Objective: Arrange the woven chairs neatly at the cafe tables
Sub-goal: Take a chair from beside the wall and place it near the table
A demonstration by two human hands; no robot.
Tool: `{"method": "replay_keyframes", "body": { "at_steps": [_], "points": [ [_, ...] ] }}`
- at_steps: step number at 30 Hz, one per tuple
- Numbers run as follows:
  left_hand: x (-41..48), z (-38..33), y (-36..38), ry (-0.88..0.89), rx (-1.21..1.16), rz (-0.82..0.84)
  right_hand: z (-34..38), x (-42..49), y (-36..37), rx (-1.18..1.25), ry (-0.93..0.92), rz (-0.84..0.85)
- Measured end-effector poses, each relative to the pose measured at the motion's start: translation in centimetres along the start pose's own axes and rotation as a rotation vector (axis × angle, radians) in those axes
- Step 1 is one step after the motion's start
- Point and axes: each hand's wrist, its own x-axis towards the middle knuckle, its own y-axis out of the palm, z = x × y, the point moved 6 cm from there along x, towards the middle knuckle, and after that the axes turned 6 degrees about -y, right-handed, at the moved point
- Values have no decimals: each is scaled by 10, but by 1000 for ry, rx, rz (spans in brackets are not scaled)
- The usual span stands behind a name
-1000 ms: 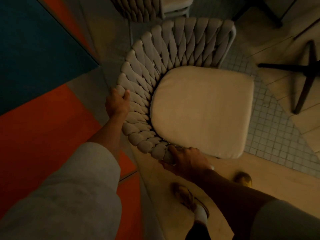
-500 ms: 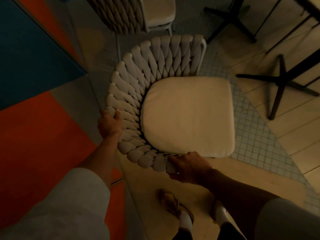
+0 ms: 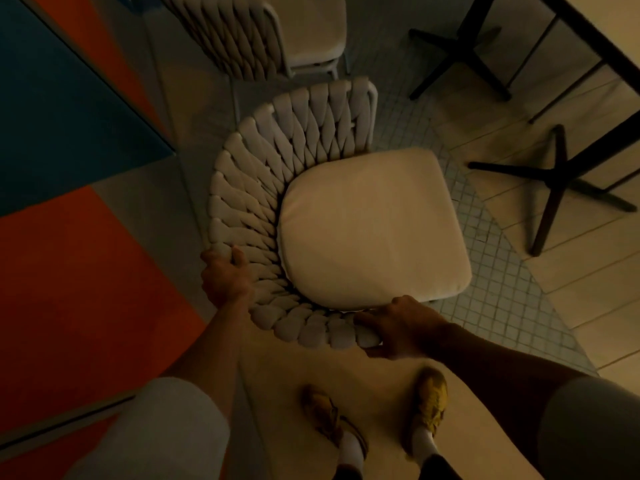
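A pale woven chair (image 3: 263, 188) with a cream seat cushion (image 3: 370, 226) stands in front of me, its curved backrest toward me and the left. My left hand (image 3: 225, 275) grips the woven rim on the left side. My right hand (image 3: 398, 327) grips the near end of the woven rim, fingers curled round it. A second woven chair (image 3: 239, 36) with a cushion stands beyond it at the top, close to the first chair's back.
An orange and blue wall (image 3: 69, 202) runs along the left. Black cross-shaped table bases (image 3: 550, 178) stand on the right, another table base (image 3: 460, 53) farther back, with a table edge (image 3: 602, 39) at top right. My shoes (image 3: 429, 400) stand on the wooden floor below.
The view has shifted so the second chair and the table bases show more. The held chair has turned a little, and both hands keep their grip on its rim. My feet have stepped forward.
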Motion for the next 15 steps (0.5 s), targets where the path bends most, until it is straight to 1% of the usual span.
{"method": "replay_keyframes", "body": {
  "at_steps": [2, 4, 7, 10, 12, 15],
  "points": [
    [-10, -4, 6, -16, -17, -12, -14, -10, -4, -15, -2, 7],
    [-22, -10, 14, -24, -41, -19, -34, -20, -8, -7, 11, 56],
    [-37, -20, 25, -25, -91, -19, -62, -31, -13, 1, 65, 118],
    [-41, -26, 27, -30, -105, -12, -71, -34, -8, 9, 123, 142],
    [-40, -25, 26, -23, -111, 51, -70, -34, -4, 30, 184, 158],
    [-45, -10, 20, -22, -172, 247, -65, -39, -3, 115, 306, 200]
  ]
}}
